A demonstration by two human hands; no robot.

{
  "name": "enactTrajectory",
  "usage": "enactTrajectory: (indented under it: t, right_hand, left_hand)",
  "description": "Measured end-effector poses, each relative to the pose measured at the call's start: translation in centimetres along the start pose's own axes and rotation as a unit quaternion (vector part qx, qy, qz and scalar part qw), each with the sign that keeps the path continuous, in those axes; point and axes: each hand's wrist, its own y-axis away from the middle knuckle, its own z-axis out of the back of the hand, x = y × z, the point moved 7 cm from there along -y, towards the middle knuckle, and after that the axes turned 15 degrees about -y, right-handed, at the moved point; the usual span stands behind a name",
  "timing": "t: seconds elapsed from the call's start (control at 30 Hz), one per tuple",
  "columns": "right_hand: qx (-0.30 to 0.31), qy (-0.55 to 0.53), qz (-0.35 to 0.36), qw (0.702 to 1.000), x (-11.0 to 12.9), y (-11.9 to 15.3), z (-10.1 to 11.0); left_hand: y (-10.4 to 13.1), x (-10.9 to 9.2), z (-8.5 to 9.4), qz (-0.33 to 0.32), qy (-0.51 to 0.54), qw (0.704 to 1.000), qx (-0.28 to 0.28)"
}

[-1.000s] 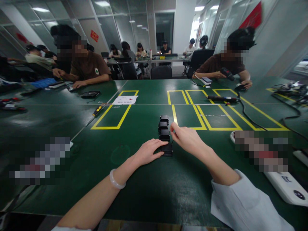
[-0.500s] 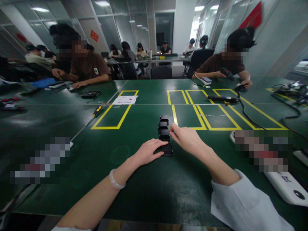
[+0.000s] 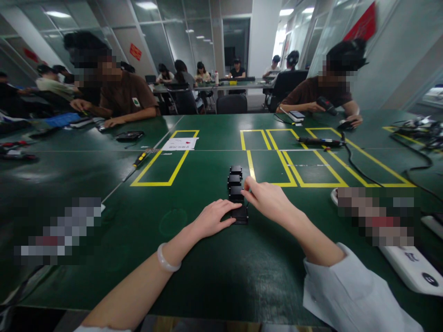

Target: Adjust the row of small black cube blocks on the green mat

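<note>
A row of small black box-shaped blocks runs away from me along the green table. My left hand (image 3: 215,216) holds the nearest black block (image 3: 239,214), its fingers over the far edge and its thumb along the near edge. Just right of the row, my right hand (image 3: 265,196) is closed in a pinch near the right corner of the second black block (image 3: 236,192). What the pinch holds, if anything, is hidden; a thin dark line shows just below those fingertips. Beyond stand two more blocks, the third (image 3: 235,179) and the farthest (image 3: 236,169).
Yellow tape outlines (image 3: 178,166) mark the green table (image 3: 207,286). A white paper (image 3: 180,144) and a yellow-black screwdriver (image 3: 140,159) lie ahead left. A black electric screwdriver (image 3: 320,142) with its cord is ahead right. White devices flank me. Two people sit opposite.
Both my hands and the row of blocks stay nearly as they were. The person across on the left has shifted slightly to the left.
</note>
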Motion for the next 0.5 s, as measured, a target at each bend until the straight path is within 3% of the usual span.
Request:
enactTrajectory:
  t: [0.5]
  right_hand:
    - [0.001, 0.003, -0.001, 1.000, 0.01, 0.05, 0.05]
  left_hand:
    - [-0.01, 0.04, -0.09, 0.002, 0.003, 1.000, 0.006]
